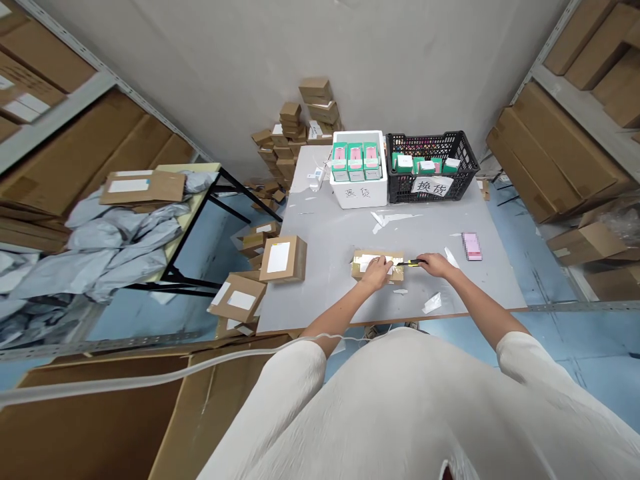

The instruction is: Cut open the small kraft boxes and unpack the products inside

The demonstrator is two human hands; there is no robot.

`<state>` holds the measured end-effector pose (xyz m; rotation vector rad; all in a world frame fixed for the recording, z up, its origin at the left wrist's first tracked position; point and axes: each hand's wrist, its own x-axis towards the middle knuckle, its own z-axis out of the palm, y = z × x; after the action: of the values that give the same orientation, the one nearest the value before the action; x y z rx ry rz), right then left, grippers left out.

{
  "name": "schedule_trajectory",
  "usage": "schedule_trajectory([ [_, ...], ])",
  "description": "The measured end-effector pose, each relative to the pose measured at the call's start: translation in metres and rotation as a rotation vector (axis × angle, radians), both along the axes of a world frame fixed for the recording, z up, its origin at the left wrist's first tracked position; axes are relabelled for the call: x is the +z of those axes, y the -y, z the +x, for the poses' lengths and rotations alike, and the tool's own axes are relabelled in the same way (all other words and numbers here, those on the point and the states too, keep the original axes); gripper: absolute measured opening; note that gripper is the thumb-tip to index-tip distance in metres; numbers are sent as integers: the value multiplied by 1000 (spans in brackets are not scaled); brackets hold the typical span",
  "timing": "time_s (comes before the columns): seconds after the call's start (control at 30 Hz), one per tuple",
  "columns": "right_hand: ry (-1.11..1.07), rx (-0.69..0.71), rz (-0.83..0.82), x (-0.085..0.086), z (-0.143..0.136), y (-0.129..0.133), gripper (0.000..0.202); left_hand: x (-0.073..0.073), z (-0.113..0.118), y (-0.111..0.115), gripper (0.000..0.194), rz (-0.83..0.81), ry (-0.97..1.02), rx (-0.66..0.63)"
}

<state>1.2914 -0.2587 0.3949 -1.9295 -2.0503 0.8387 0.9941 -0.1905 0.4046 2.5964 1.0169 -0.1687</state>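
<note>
A small taped cardboard box [357, 265] with a white label lies flat near the front of the grey table. On top of it rests my left hand [378, 272], its fingers bent and pressed down, holding it against the table. Closed around a yellow and black utility knife [411, 263], my right hand [434, 265] is just right of the box. The knife points left, its tip at the box's right end. Whether the blade is in the tape cannot be made out. Torn white scraps [432, 303] lie near both hands.
At the table's back stand a white bin [359, 197] and a black crate [466, 175], both holding green-and-pink boxes. A pink item [471, 246] lies to the right. A labelled carton [296, 259] sits at the left edge. A white cable [200, 365] crosses in front of me.
</note>
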Motion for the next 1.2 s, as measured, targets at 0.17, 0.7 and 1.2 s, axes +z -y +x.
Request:
schedule_trajectory([
  [0.17, -1, 57, 18, 2, -7, -7, 31, 0, 1, 1, 55, 14, -20, -14],
  [0.7, -284, -86, -430, 18, 5, 8, 28, 3, 0, 2, 53, 42, -33, -51],
  [1.2, -543, -308, -404, 6, 8, 46, 41, 3, -3, -1, 58, 24, 81, 32],
])
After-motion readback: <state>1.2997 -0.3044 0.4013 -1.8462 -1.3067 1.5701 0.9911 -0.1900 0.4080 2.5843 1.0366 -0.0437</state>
